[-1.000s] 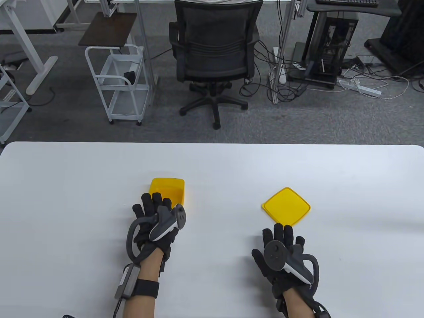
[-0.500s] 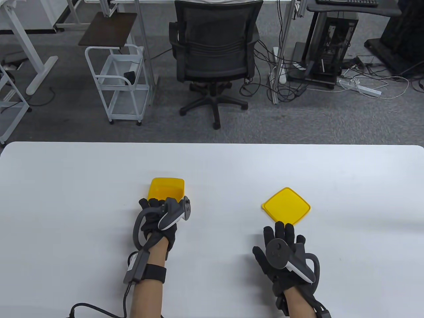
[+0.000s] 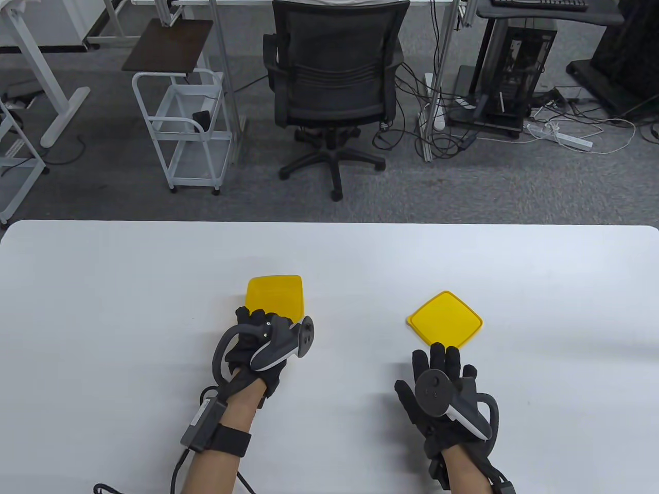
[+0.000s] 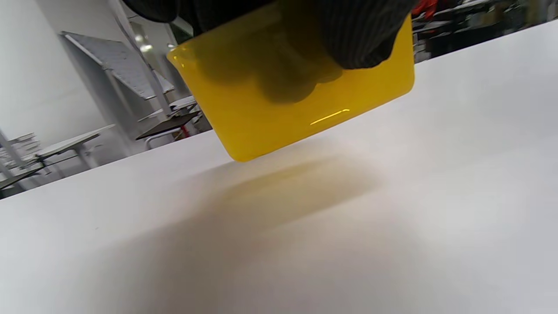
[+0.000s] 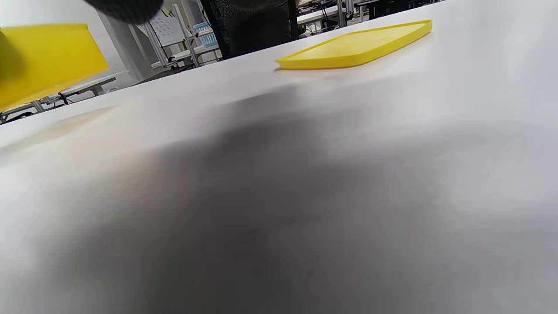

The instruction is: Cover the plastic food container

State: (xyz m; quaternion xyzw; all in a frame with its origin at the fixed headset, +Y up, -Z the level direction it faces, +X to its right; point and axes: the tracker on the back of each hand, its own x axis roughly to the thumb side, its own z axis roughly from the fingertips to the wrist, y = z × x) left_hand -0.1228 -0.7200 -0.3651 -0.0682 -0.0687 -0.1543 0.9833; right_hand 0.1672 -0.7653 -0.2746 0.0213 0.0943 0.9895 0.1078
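Observation:
The yellow plastic container [image 3: 274, 296] is gripped at its near side by my left hand [image 3: 257, 334]. In the left wrist view the container [image 4: 279, 113] hangs tilted above the white table, with my gloved fingers [image 4: 348, 39] over its rim. The yellow lid [image 3: 445, 320] lies flat on the table to the right; it also shows in the right wrist view [image 5: 357, 46]. My right hand [image 3: 440, 370] is open with fingers spread, just short of the lid's near corner, holding nothing.
The white table [image 3: 103, 309] spans the view, its far edge toward a black office chair [image 3: 334, 77]. A white cart [image 3: 185, 128] and cables lie on the floor beyond.
My left hand closed on the container, lifted it off the table and shifted it a little to the right. My right hand crept slightly forward toward the lid.

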